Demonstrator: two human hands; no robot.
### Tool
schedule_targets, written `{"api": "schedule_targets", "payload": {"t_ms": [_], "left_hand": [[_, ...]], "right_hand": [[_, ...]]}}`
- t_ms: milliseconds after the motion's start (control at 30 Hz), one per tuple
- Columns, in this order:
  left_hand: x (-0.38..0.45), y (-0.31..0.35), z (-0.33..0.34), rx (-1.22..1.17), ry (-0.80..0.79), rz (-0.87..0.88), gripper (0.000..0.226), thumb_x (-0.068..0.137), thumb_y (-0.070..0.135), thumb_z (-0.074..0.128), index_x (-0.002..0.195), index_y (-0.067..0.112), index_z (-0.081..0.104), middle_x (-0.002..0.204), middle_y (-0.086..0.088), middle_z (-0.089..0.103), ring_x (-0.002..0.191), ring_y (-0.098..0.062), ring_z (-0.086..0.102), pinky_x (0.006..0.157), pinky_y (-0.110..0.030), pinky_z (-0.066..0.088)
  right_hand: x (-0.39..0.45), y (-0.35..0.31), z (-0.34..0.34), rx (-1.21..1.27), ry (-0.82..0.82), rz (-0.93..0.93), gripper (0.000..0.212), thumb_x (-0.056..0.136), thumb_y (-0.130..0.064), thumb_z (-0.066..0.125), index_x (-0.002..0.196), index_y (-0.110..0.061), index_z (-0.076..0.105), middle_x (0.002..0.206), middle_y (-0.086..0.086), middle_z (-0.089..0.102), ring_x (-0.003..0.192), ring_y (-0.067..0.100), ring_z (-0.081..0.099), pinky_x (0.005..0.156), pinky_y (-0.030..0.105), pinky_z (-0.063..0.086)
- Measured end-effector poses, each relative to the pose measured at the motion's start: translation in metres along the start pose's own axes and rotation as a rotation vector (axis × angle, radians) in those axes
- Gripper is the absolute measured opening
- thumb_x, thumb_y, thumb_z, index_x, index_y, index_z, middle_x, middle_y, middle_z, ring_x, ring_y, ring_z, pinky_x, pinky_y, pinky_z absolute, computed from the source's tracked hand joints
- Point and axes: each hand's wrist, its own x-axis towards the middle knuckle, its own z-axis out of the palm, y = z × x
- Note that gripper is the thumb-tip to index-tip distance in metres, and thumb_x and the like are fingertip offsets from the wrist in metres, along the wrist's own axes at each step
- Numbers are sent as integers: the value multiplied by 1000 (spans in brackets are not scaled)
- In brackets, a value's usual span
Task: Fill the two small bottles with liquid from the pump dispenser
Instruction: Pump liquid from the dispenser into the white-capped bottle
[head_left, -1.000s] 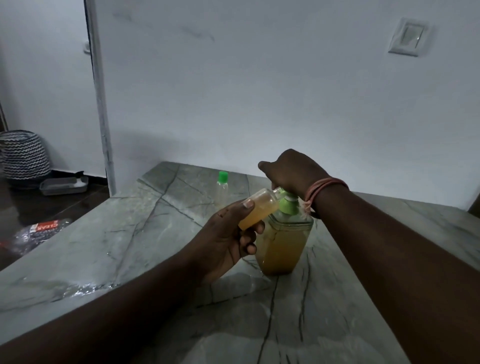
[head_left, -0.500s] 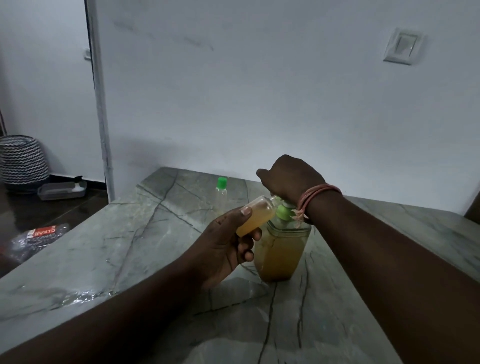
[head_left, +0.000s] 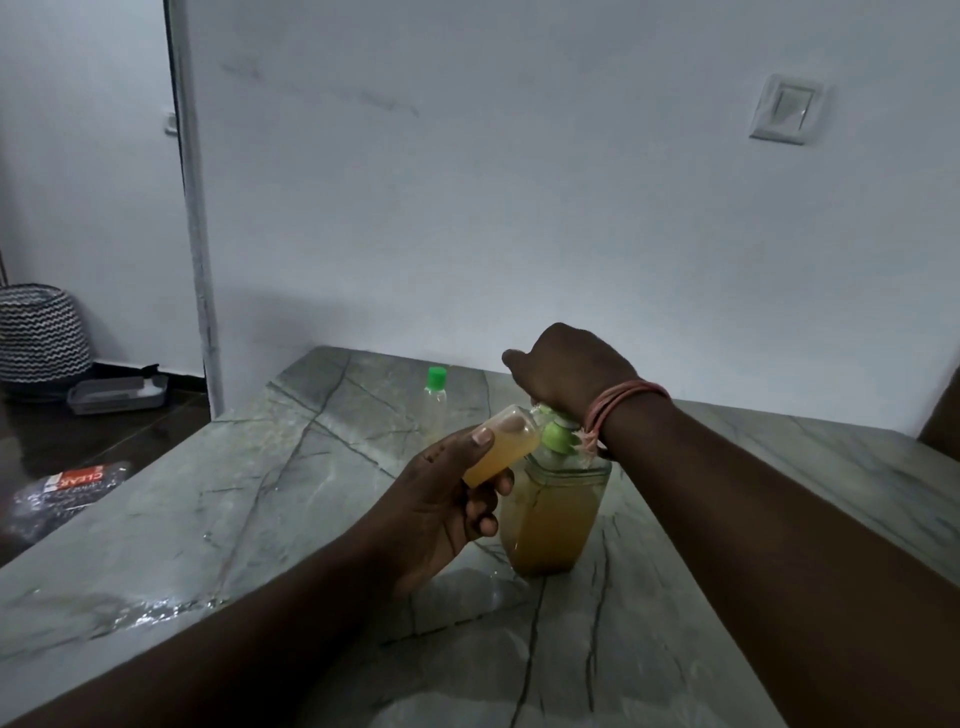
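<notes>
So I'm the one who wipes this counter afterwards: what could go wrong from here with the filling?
1. The left hand holds the small bottle tilted at the pump dispenser spout; if its mouth slips off, liquid could land on the marble table.
2. It already looks mostly full, so further presses by the right hand may overflow it.
3. The capped bottle stands close behind and could be knocked.

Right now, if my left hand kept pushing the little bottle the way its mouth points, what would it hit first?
The left hand tilts the small bottle up toward the pump dispenser. Its mouth looks already at the green pump nozzle, so that comes first, though the right hand hides the contact.
</notes>
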Motion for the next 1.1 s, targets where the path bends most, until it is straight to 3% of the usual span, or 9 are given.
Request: {"api": "schedule_targets", "payload": {"t_ms": [133, 267, 500, 600, 800, 967, 1100], "left_hand": [[0, 2, 1, -3, -14, 0, 33, 95, 38, 61, 121, 20, 72, 85, -9, 63, 59, -9, 50, 54, -24, 51], [3, 0, -1, -2, -19, -7, 34, 97, 37, 61, 122, 18, 71, 84, -8, 64, 58, -9, 51, 54, -24, 52], [0, 0, 0, -13, -29, -2, 40, 91, 41, 68, 123, 17, 70, 85, -8, 63, 59, -9, 50, 55, -24, 51], [1, 0, 0, -21, -28, -1, 41, 92, 41, 67, 125, 18, 69, 84, -8, 64, 59, -9, 52, 55, -24, 51], [3, -1, -4, -11, -52, 3, 34, 94, 41, 65, 120, 21, 73, 85, -6, 64, 59, -8, 51, 56, -23, 52], [1, 0, 0, -15, -28, 3, 34, 93, 38, 64, 120, 18, 73, 84, -8, 63, 58, -9, 51, 54, -24, 51], [1, 2, 1, 5, -43, 11, 35, 93, 40, 64, 122, 20, 72, 85, -7, 64, 59, -8, 50, 55, -23, 51]], "right_hand": [[2, -3, -10, -122, 46, -50, 32, 82, -47, 51, 67, -19, 51, 70, 0, 58, 63, 17, 54, 52, 26, 36], [2, 0, 2, 26, 34, 11, 35, 79, -43, 48, 67, -14, 64, 73, 2, 70, 68, 22, 63, 63, 30, 47], [2, -2, -2, -30, -23, -5, 36, 81, -45, 49, 71, -15, 66, 78, 4, 70, 71, 24, 63, 73, 34, 52], [5, -5, -7, -109, 21, -46, 34, 79, -49, 51, 67, -17, 58, 75, 1, 67, 70, 23, 62, 67, 33, 51], [1, 1, 4, 58, 13, 11, 40, 79, -44, 48, 69, -12, 68, 70, 5, 68, 64, 24, 62, 62, 31, 48], [-1, -3, -4, -13, -19, -5, 35, 81, -45, 49, 73, -15, 65, 79, 4, 69, 73, 24, 63, 72, 33, 52], [2, -3, -6, -6, 9, -19, 35, 79, -44, 50, 70, -14, 64, 76, 4, 70, 68, 24, 63, 69, 33, 53]]}}
